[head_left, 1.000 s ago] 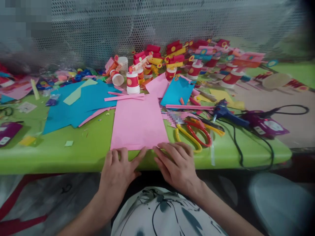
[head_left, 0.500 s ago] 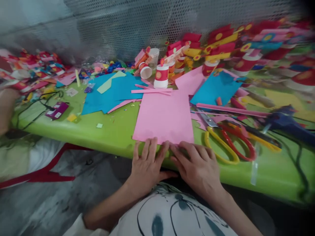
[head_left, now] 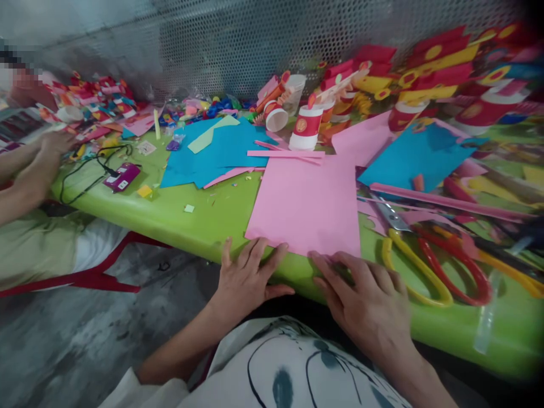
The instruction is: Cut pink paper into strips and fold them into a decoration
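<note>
A sheet of pink paper (head_left: 308,201) lies flat on the green table near its front edge. At the sheet's lower left corner, my left hand (head_left: 246,272) rests with its fingers spread, the tips touching the paper's near edge. My right hand (head_left: 365,294) lies at the lower right part of that edge, fingers stretched forward and nothing held. Narrow pink paper strips (head_left: 284,154) lie across the sheet's far edge. Just right of my right hand are scissors (head_left: 419,258) with one yellow and one red handle loop.
Blue paper sheets (head_left: 193,161) lie left, another blue sheet (head_left: 419,156) right. Red-and-white paper cups (head_left: 306,127) with paper pieces line the back by a perforated metal panel (head_left: 238,51). A purple box with a cable (head_left: 122,177) sits left, near another person's arms (head_left: 36,170).
The view has swung left, so the table things appear farther right. My hands have moved slightly apart along the pink paper's near edge.
</note>
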Tool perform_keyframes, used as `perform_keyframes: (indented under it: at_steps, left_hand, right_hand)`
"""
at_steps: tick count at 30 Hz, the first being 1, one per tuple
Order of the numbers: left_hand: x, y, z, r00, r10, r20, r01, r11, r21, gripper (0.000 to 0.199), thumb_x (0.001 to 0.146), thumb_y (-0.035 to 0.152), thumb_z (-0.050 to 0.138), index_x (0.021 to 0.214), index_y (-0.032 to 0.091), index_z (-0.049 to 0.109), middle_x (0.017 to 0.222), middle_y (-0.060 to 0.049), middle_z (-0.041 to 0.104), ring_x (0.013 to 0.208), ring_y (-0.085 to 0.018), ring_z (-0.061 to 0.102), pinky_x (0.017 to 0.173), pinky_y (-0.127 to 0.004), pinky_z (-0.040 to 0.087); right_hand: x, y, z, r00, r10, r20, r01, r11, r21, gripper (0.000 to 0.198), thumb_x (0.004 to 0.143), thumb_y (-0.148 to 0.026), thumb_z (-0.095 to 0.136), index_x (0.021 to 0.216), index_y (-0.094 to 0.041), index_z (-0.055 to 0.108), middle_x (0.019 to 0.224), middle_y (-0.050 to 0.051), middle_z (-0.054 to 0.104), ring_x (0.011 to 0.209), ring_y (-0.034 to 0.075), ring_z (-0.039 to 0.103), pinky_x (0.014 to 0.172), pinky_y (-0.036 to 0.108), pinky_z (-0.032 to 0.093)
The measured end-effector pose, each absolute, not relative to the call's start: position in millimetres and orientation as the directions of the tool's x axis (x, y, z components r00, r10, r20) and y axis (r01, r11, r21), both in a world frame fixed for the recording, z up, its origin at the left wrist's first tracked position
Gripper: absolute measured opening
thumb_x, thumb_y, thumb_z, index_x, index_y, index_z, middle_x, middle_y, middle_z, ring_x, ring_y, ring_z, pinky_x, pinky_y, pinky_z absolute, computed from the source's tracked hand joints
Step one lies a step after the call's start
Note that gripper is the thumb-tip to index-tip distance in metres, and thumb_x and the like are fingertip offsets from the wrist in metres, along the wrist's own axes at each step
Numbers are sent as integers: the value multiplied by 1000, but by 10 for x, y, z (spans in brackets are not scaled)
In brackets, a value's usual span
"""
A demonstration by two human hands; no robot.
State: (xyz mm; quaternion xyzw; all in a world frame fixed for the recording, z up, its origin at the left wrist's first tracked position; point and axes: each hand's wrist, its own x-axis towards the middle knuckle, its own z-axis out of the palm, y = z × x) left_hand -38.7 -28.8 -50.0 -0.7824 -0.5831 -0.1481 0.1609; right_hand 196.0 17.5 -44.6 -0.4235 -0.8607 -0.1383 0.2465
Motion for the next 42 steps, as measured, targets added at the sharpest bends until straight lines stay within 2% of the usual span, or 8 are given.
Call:
perform_keyframes:
  at_steps: [6,12,16,20,26,32,37,42]
  left_hand:
    - [-552,-277,-574,362,820,443,932,-335,-140,75,95,73,39,150,25,52,149,-11,59,136,-27,52,127,-56,-6]
    - [-523,-311,-558,302,801,517,952,-282,-119,85,88,82,40,148,23,56,147,-14,60,138,-30,51,127,-55,5]
    - [-380,-280,-584,460,697,550,883,-424,-200,80,87,81,45,148,31,55,151,-7,57,147,-30,39,128,-53,13]
    - [-298,-229,-664,542,680,494,833,-510,-212,72,91,73,51,143,25,61,155,-5,53,150,-30,35,128,-50,20]
    - [-335,-241,-695,471,725,502,879,-434,-198,66,95,71,46,143,28,61,154,-3,54,148,-28,39,127,-50,18]
    - [-430,-195,-663,429,757,493,899,-413,-148,70,95,72,43,144,24,59,150,-6,59,138,-25,51,128,-51,12]
    - [-500,-161,-640,433,760,485,895,-426,-131,69,94,71,47,144,23,59,150,-7,59,141,-26,50,128,-51,16]
    - [-530,-165,-602,409,786,464,908,-400,-122,69,96,69,46,146,22,56,149,-9,59,144,-27,48,128,-53,12]
  right_hand:
    - [1957,178,-444,-520,649,556,794,607,34,31,96,-38,66,125,-30,72,107,6,73,90,24,61,82,39,38]
    - [1959,181,-449,-519,642,564,796,604,45,30,96,-37,66,125,-30,72,107,6,73,89,24,61,81,39,38]
    - [1952,182,-428,-533,643,549,793,607,59,32,95,-35,67,126,-29,72,105,6,73,89,24,62,79,39,38]
    - [1960,174,-420,-534,648,543,792,608,54,32,96,-35,66,126,-29,72,106,7,73,90,25,62,81,40,39]
    - [1978,167,-433,-536,661,525,790,612,36,32,96,-34,66,127,-28,72,109,8,72,91,26,62,82,40,39]
    - [1995,167,-448,-523,662,538,793,608,23,34,95,-36,67,129,-30,71,108,7,72,89,24,61,81,40,40]
    - [1999,170,-451,-529,660,533,794,606,38,35,95,-37,68,129,-31,70,109,7,71,89,25,61,82,40,39]
    - [1984,169,-456,-525,666,530,800,599,38,36,95,-36,67,131,-31,69,108,6,71,90,24,61,81,40,38]
